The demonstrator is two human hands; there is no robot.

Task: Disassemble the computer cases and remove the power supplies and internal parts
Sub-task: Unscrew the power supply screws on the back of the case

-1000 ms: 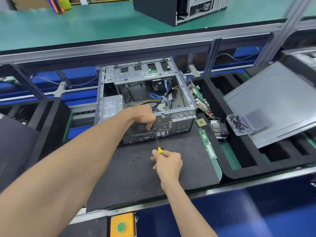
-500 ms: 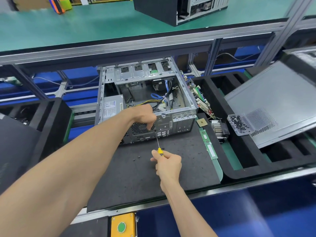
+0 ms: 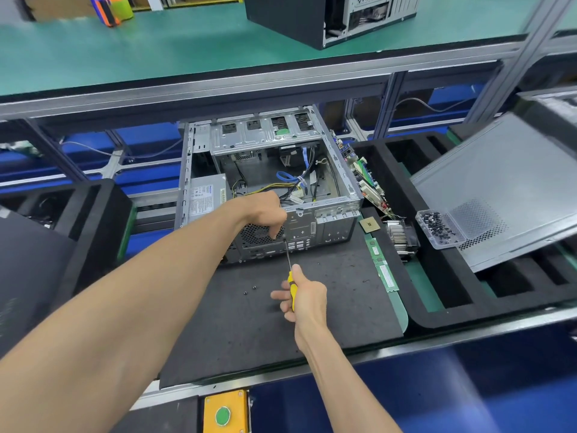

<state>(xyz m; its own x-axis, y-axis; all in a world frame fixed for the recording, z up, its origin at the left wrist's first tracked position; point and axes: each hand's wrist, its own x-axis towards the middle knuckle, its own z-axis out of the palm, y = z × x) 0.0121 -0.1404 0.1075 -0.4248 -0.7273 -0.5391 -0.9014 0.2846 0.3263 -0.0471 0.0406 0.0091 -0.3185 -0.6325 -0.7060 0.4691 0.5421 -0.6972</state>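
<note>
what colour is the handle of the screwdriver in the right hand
Yellow with a black stripe: the screwdriver handle, seen in the head view, gripped by the right hand.

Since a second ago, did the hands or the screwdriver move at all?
Barely. The right hand still grips the yellow-handled screwdriver, tip at the open grey metal computer case's back panel. The left hand still rests on the case's edge. Nothing taken or released.

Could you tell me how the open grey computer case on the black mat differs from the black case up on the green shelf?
The grey computer case has its side panel off, showing loose cables and a power supply; the black case keeps a dark panel on the side facing the camera. The grey one lies on the black mat with a screwdriver at its rear; the black one stands untouched on the green shelf. Both show metal rear panels.
</note>
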